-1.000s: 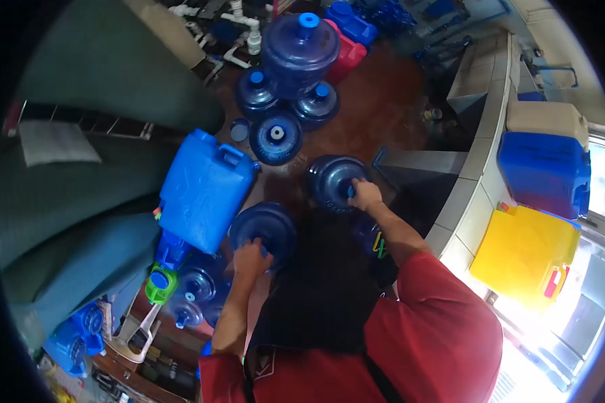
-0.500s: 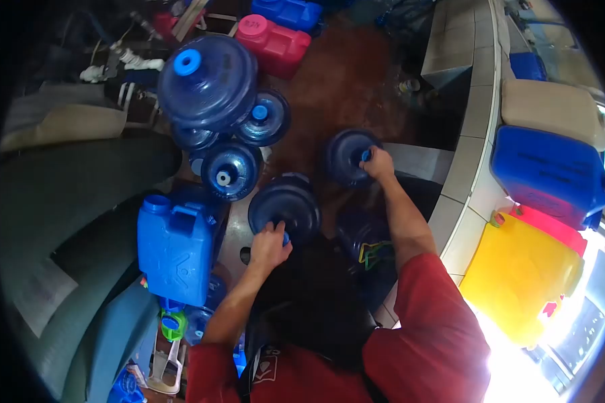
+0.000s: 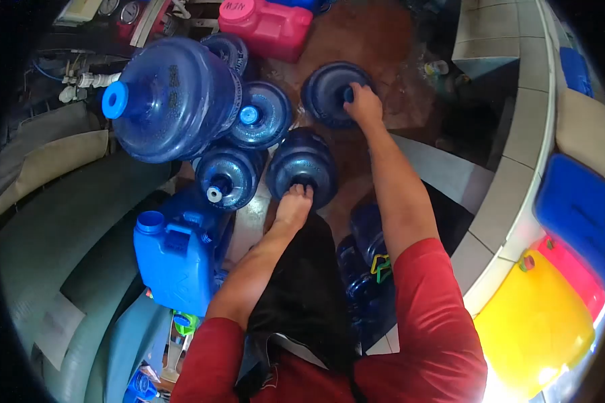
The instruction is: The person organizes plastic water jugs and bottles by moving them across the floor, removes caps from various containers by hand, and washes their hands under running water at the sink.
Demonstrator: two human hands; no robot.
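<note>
My left hand [image 3: 294,207] is closed around the neck of a round blue water jug [image 3: 301,160] in front of my apron. Farther forward and to the right, my right hand [image 3: 364,105] grips the neck of a second blue water jug [image 3: 326,87]. Both jugs stand roughly upright, and my fingers hide most of their necks. Left of my left hand's jug are a jug with a white-topped neck [image 3: 228,176] and a blue-capped jug [image 3: 265,111]. A large jug with a blue cap [image 3: 175,97] lies tilted on top of others there.
A blue jerrycan [image 3: 175,262] stands by my left forearm. Ahead is a pink container [image 3: 269,30]. Dark green tanks [image 3: 67,208] line the left. A tiled ledge [image 3: 507,195] runs along the right, with a yellow container [image 3: 538,322] beyond it. More jugs [image 3: 366,232] sit below my right forearm.
Both hands have moved forward with their jugs, the right one farther, toward the pink container. My view has shifted, and the large jug at left now appears more tilted.
</note>
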